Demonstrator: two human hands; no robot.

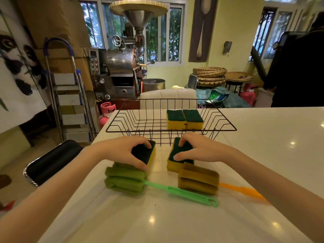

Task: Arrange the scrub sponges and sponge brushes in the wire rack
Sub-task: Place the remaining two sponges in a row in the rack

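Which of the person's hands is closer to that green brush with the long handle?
Left. The left hand grips a sponge right above the green brush, touching its foam head. The right hand sits on another sponge, off to the brush's right.

Both forearms reach forward; left hand (128,151) and right hand (198,149) palm-down, fingers curled, each clamped on something, thumbs nearest the body.

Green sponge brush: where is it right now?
In the head view, the green sponge brush lies on the white table, outside the wire rack, left of the orange sponge brush.
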